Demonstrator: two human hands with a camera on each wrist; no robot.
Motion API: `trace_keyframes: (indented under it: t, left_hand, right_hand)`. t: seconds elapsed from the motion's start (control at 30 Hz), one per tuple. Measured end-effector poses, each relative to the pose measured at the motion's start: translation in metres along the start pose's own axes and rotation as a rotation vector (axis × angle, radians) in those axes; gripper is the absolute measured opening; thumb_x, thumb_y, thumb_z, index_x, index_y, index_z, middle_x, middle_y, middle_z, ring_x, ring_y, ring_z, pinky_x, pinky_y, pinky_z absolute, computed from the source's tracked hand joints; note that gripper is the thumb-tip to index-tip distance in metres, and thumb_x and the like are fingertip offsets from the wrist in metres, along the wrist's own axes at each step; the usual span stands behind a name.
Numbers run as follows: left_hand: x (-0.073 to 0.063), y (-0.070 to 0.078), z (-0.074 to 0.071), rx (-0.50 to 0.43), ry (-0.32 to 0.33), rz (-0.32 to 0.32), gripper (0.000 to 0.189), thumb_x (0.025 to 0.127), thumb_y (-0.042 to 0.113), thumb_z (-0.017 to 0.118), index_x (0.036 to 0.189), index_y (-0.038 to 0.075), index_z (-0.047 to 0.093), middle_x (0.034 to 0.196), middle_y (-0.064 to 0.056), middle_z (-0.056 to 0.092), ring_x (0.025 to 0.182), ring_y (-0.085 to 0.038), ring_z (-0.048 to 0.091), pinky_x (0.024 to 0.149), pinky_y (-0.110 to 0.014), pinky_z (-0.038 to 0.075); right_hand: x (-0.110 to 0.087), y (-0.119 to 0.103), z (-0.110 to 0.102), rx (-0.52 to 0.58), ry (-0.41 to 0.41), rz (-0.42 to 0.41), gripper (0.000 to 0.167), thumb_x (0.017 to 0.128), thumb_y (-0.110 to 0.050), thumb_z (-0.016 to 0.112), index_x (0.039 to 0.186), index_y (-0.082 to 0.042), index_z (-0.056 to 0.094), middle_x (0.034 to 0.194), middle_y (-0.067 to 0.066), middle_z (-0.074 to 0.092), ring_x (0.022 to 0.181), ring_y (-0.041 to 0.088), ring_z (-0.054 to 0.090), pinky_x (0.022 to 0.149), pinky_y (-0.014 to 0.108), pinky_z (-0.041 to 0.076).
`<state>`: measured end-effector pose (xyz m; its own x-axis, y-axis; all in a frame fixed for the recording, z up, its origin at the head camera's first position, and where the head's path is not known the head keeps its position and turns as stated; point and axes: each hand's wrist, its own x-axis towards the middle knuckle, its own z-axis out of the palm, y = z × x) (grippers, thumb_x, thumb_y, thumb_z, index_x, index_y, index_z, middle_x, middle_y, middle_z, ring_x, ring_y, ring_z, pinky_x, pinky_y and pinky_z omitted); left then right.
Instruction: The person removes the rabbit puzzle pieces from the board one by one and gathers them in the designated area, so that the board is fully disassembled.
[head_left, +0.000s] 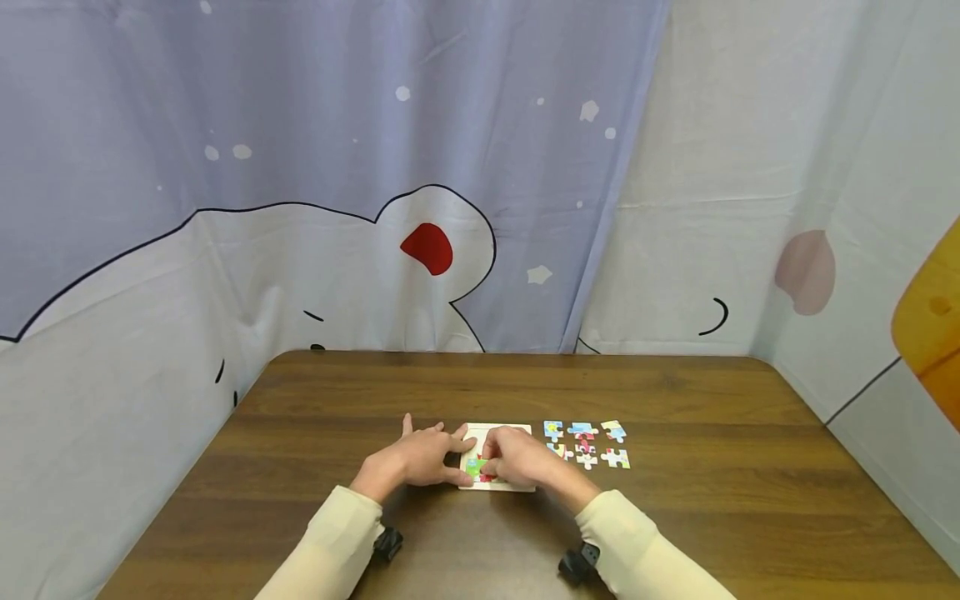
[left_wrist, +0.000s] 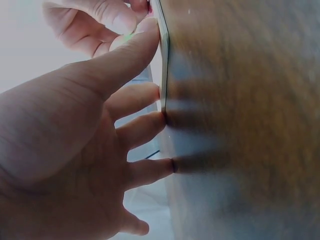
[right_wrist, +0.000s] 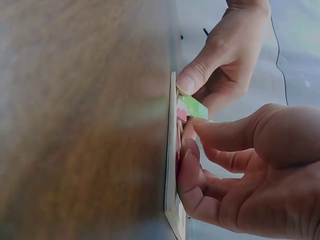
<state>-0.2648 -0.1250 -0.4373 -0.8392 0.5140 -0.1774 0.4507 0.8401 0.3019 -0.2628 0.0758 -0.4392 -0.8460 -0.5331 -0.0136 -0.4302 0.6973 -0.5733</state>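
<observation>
A small pale puzzle tray lies flat on the wooden table. My right hand bends over it and pinches a green puzzle piece between thumb and fingers at the tray's left part. In the right wrist view the piece stands tilted up from the tray, a pink patch at its lower corner. My left hand is spread at the tray's left edge. Its thumb presses beside the green piece, and its other fingers reach along the edge and onto the table. My right fingers hide much of the tray's inside.
Several loose puzzle pieces with coloured pictures lie in loose rows just right of the tray. The brown table runs back to a printed curtain behind and at both sides.
</observation>
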Motion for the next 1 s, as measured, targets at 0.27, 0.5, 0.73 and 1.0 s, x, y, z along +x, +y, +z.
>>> trace_keyframes:
  t: [0.27,0.5,0.73,1.0]
  left_hand:
    - [0.001,-0.001,0.001,0.003,0.002,0.000,0.071,0.083,0.054,0.073,0.145,0.023,0.056,0.154,-0.005,0.043,0.140,-0.042,0.038,0.105,-0.080,0.005]
    - [0.002,0.000,0.002,0.009,0.000,-0.009,0.071,0.083,0.053,0.074,0.144,0.022,0.057,0.154,-0.006,0.043,0.140,-0.042,0.039,0.104,-0.081,0.005]
    - [0.003,0.000,0.002,0.007,0.003,-0.014,0.071,0.082,0.053,0.075,0.144,0.022,0.058,0.154,-0.006,0.044,0.140,-0.042,0.039,0.104,-0.080,0.004]
    - [0.003,-0.001,0.002,-0.011,0.000,-0.015,0.073,0.082,0.052,0.075,0.146,0.022,0.056,0.155,-0.005,0.042,0.141,-0.041,0.037,0.105,-0.079,0.002]
  right_hand:
    - [-0.001,0.003,-0.004,0.145,-0.048,0.015,0.015,0.092,-0.003,0.068,0.080,-0.008,0.060,0.064,-0.002,0.056,0.056,0.009,0.052,0.053,0.024,0.043]
    - [0.001,0.014,-0.011,0.410,-0.135,0.037,0.010,0.097,0.000,0.061,0.087,0.000,0.058,0.074,0.011,0.064,0.059,0.017,0.063,0.055,0.031,0.056]
    - [0.000,0.019,-0.019,0.633,-0.201,0.058,0.005,0.098,0.005,0.055,0.094,0.008,0.056,0.083,0.017,0.064,0.065,0.025,0.069,0.061,0.037,0.059]
    - [-0.015,0.036,-0.043,0.597,-0.089,0.055,0.006,0.085,0.006,0.070,0.083,0.010,0.068,0.076,0.018,0.071,0.067,0.025,0.071,0.066,0.043,0.060]
